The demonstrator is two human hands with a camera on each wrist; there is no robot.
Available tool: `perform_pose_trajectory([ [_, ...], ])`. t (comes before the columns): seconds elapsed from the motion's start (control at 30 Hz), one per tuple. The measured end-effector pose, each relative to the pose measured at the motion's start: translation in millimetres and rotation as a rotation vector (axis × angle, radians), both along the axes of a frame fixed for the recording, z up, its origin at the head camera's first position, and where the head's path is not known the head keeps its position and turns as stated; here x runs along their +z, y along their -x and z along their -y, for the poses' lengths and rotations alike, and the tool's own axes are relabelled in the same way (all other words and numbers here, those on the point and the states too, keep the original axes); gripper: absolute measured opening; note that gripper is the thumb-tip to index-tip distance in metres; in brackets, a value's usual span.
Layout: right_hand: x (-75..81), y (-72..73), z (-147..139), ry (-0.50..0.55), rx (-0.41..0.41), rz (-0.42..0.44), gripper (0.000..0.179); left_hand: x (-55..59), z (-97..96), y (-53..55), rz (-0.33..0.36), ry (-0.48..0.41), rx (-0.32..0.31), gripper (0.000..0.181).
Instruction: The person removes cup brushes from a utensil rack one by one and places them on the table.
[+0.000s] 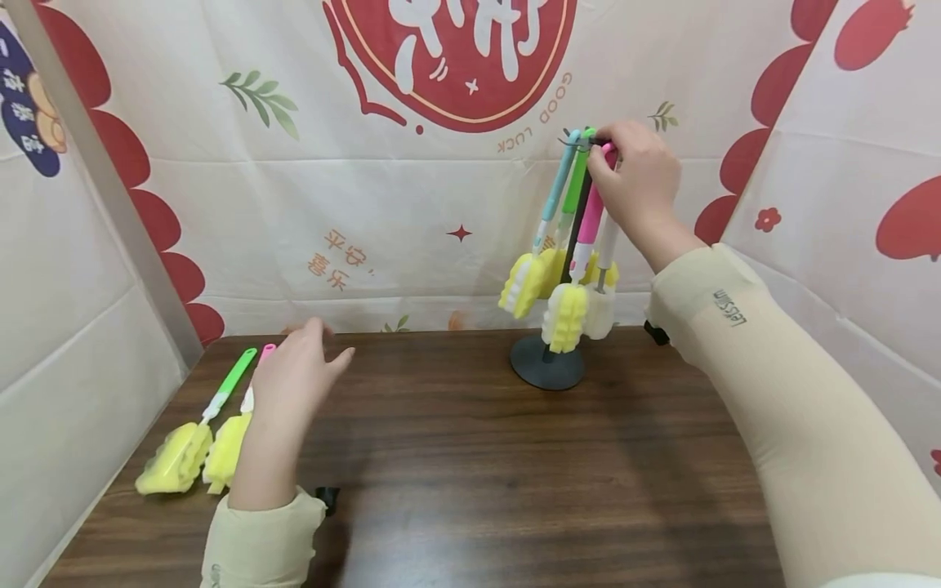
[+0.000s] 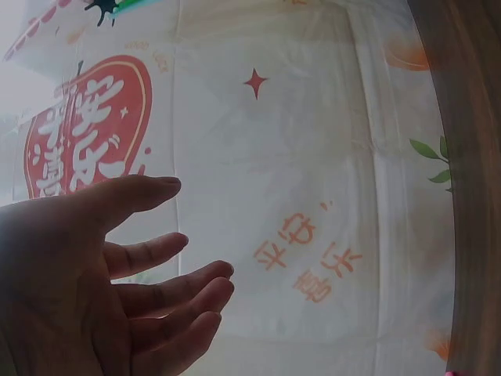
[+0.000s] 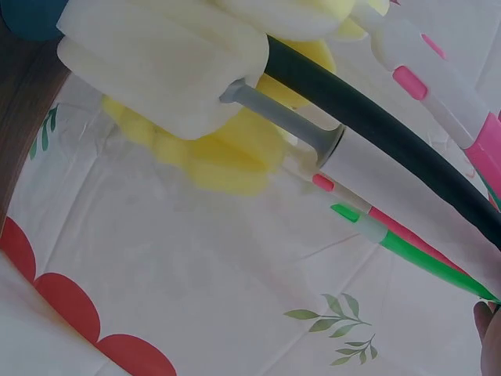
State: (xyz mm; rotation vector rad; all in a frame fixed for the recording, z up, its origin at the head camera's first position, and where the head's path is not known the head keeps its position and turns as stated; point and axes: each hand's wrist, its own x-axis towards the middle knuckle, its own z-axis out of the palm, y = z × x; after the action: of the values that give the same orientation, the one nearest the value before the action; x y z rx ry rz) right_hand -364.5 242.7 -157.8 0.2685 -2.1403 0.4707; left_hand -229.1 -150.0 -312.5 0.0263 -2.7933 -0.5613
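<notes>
A dark metal stand point(image 1: 531, 366) on the right of the table carries several sponge bottle brushes, heads down. Blue point(image 1: 561, 181), green point(image 1: 574, 188) and pink point(image 1: 592, 208) handles show in the head view. My right hand point(image 1: 641, 175) is at the top of the stand, its thumb and fingers pinching the upper end of the white-handled brush point(image 1: 600, 314); the exact contact is partly hidden. That brush's white sponge point(image 3: 156, 70) fills the upper left of the right wrist view. My left hand point(image 1: 290, 380) hovers empty, fingers relaxed and apart point(image 2: 117, 282).
Two more brushes lie on the brown table point(image 1: 441, 457) at the left: one with a green handle point(image 1: 234, 380), one with a pink handle point(image 1: 268, 351) partly behind my left hand. Printed cloth point(image 1: 412, 196) walls off the back and both sides.
</notes>
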Motion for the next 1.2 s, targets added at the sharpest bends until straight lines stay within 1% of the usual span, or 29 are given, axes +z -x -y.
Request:
perform_pose_trajectory([
  [0.17,-0.4,-0.4,-1,-0.006,0.013,0.03,0.04,3.5,-8.9,1.9,-0.016,0.025,-0.001,0.04],
  [0.3,-0.6,-3.7,-3,-0.004,0.03,0.054,0.042,3.2,-15.3,4.4,-0.038,0.052,-0.008,0.039],
  [0.5,0.6,-8.0,-8,0.071,0.087,0.034,0.047,-0.1,-25.9,7.4,-0.084,0.113,-0.053,0.037],
  [0.6,3.2,-9.2,-10,0.116,0.1,0.051,0.05,-0.8,-31.7,6.9,-0.122,0.143,-0.083,0.036],
  [0.67,5.5,-9.7,-11,0.156,0.111,0.084,0.052,-0.1,-35.7,6.4,-0.141,0.158,-0.097,0.036],
  [0.73,8.4,-10.6,-12,0.22,0.134,0.147,0.052,0.7,-39.3,6.8,-0.153,0.166,-0.109,0.035],
  [0.9,18.4,-11.6,-13,0.382,0.242,0.327,0.048,3.1,-43.3,9.7,-0.18,0.17,-0.115,0.034],
  [1.07,28.1,-7.3,-16,0.445,0.356,0.461,0.043,7.6,-46.2,12.7,-0.207,0.168,-0.118,0.034],
  [1.2,33.0,-1.9,-21,0.467,0.416,0.546,0.04,10.1,-50.1,15.7,-0.216,0.173,-0.126,0.034],
])
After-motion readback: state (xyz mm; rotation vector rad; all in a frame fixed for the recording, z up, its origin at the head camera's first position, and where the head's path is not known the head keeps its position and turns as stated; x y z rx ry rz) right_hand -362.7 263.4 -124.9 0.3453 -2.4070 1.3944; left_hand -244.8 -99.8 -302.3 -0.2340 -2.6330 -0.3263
